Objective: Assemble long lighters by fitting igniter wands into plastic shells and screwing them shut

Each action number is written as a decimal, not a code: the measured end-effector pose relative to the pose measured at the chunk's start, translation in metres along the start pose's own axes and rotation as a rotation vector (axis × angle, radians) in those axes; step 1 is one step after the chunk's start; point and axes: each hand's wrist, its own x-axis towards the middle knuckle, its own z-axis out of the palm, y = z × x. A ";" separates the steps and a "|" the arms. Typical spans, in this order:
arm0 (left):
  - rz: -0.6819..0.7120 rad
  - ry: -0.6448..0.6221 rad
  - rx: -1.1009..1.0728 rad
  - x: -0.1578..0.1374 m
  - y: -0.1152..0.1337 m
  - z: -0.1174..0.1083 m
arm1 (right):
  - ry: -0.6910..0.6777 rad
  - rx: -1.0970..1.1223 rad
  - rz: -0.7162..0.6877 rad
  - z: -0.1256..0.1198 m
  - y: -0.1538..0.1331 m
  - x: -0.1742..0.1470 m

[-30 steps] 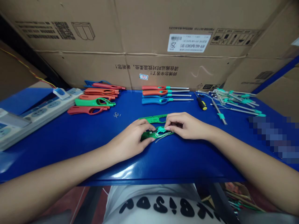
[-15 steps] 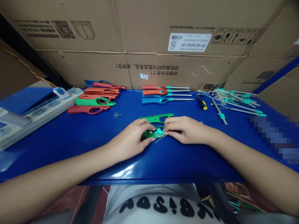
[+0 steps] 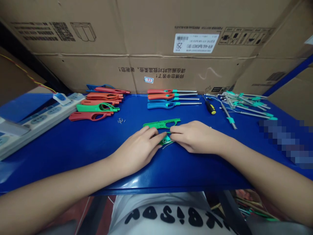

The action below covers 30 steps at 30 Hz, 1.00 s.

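A green lighter half-shell (image 3: 161, 143) lies under my fingers, mostly hidden by them. Its teal trigger (image 3: 166, 138) and thin white wires show between the two hands. My left hand (image 3: 140, 147) is closed over the handle end, with the fingers bent onto the shell and trigger. At the other end my right hand (image 3: 192, 136) pinches with its fingertips; what exactly they grip there is hidden. Just beyond the hands rests the other green half-shell (image 3: 156, 124), its inner side up.
Several coloured lighter shells (image 3: 94, 116) lie at the left beside a white power strip (image 3: 39, 119). Small screws (image 3: 121, 121) lie near them. Lighters with metal tubes (image 3: 160, 105), a screwdriver (image 3: 210, 107) and a pile of tube-and-trigger parts (image 3: 244, 104) line the back, before a cardboard box (image 3: 97, 71).
My left fingers have moved right over the shell, pressing in toward the trigger and hiding more of it. My right fingers have drawn closer together at the same spot. The view has shifted slightly.
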 end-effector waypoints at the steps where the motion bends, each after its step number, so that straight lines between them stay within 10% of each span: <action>1: 0.023 -0.012 0.043 0.000 0.000 0.000 | -0.006 0.010 0.010 -0.001 0.000 0.000; 9: 0.074 -0.071 0.263 -0.005 0.006 0.003 | 0.037 0.256 0.085 0.001 0.007 -0.002; 21: -0.041 0.001 0.020 -0.001 0.005 -0.003 | 0.156 0.669 0.084 0.001 0.021 -0.006; 30: -0.051 -0.104 0.204 -0.004 0.012 -0.005 | 0.022 0.653 0.192 -0.009 0.030 -0.016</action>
